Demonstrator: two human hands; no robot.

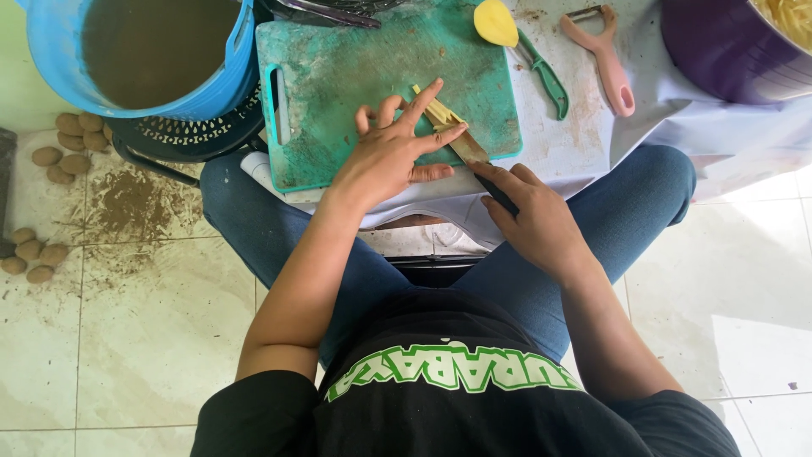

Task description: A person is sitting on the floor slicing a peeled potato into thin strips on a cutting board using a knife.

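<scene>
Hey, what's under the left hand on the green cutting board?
Pale potato strips lie under the left hand's fingertips on the cutting board, beside the knife. Whatever lies beneath the palm is covered.

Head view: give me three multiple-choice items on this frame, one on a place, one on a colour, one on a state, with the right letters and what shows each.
1. Where is the pink peeler?
A. On the floor by the potatoes
B. On the cloth right of the board
C. In the blue bucket

2. What colour is the cutting board?
A. Green
B. Red
C. White

3. What is the right hand doing?
A. Resting open on a knee
B. Holding a peeler
C. Gripping the knife

Answers: 1 B, it lies on the pale cloth beyond the board's right edge. 2 A, its worn surface is teal-green. 3 C, its fingers close round the dark handle while the left hand presses the potato strips.
</scene>
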